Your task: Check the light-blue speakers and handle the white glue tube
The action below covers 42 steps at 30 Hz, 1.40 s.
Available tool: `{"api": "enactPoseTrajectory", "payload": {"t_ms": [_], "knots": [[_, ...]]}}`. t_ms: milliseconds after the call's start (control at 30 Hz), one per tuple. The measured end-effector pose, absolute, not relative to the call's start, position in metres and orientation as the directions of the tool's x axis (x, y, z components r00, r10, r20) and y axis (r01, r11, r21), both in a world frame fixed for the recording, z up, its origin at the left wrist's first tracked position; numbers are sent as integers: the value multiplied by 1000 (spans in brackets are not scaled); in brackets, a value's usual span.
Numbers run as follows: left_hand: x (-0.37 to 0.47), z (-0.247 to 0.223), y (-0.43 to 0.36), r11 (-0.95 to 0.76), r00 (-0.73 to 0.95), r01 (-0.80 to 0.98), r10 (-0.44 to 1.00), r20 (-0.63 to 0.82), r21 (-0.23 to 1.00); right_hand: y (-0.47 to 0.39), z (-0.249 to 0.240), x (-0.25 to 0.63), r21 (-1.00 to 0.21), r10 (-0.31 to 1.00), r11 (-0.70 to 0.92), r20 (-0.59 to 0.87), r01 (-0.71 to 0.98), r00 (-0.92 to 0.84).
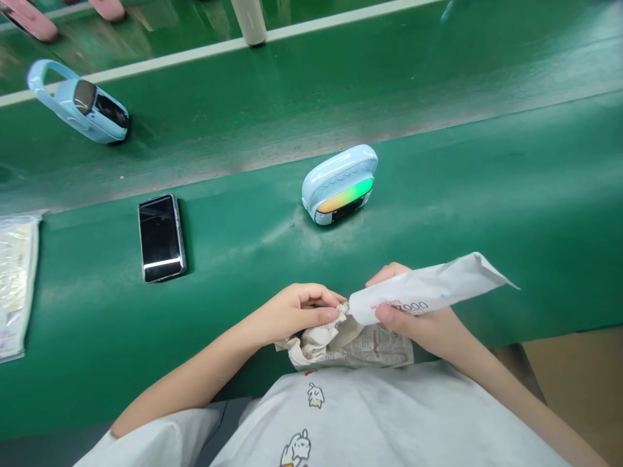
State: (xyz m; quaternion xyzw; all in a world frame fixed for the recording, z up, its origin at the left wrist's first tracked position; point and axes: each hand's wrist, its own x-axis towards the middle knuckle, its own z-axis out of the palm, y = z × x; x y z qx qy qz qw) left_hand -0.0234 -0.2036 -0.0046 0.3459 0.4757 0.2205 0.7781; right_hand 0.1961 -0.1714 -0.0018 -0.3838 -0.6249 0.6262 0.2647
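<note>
My right hand (423, 327) is closed round a white squeeze tube (438, 285) printed with "7000"; the tube's flat end points up to the right. At its narrow end, my left hand (309, 306) pinches a crumpled piece of printed paper (321, 340) against the nozzle, which is hidden. The paper spreads out below both hands, close to the shirt. Beyond the hands, a light-blue device (341, 185) with a rounded handle stands on the green bench, its strip glowing orange to green.
A black-screened phone (161, 237) lies on the green bench (243, 259) at left, near a clear plastic bag (17, 285). Another light-blue device (80, 104) sits on the green strip behind. Pink items (34, 23) and a pale post (249, 23) are farther back.
</note>
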Motion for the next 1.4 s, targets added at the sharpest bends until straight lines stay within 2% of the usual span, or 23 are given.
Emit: {"api": "enactPoseTrajectory", "payload": {"t_ms": [100, 200, 300, 467, 767, 867, 967, 1033, 1133, 1200, 1267, 1333, 1400], "knots": [[-21, -4, -205, 669, 444, -22, 672, -592, 743, -172, -1, 194, -986, 815, -112, -162, 123, -556], [-19, -2, -206, 631, 413, 58, 691, -594, 774, -175, 1, 194, -980, 827, -153, -199, 130, -526], [-16, -2, -206, 527, 400, 156, 740, -541, 835, -178, 2, 192, -964, 846, -210, -263, 163, -464], [-10, -2, -209, 245, 361, 297, 866, -346, 923, -181, 0, 187, -941, 852, -293, -337, 169, -400], [-6, -4, -215, 45, 330, 357, 929, -171, 933, -189, -9, 192, -973, 919, -202, -229, 114, -321], [-5, -6, -215, 38, 339, 377, 924, -177, 925, -187, -13, 198, -961, 926, -261, -275, 87, -260], [-12, -4, -211, 70, 345, 416, 911, -228, 907, -175, -18, 214, -960, 959, -279, -276, -30, -65], [-26, 3, -203, 82, 432, 431, 856, -286, 898, -163, -22, 228, -967, 968, -228, -237, -116, 78], [-57, 15, -177, -11, 619, 464, 719, -316, 886, -149, -29, 244, -956, 958, -223, -251, -192, 136], [-76, 17, -152, -134, 561, 438, 813, -154, 889, -145, -35, 248, -938, 950, -259, -290, -228, 113], [-88, 12, -125, -261, 302, 349, 940, 156, 900, -144, -41, 246, -926, 945, -273, -309, -259, 108], [-89, 0, -99, -394, 112, 215, 919, 378, 894, -146, -44, 244, -920, 943, -276, -315, -278, 106], [-82, -13, -80, -464, 149, 84, 881, 449, 882, -148, -45, 241, -912, 941, -289, -326, -290, 88]]}}
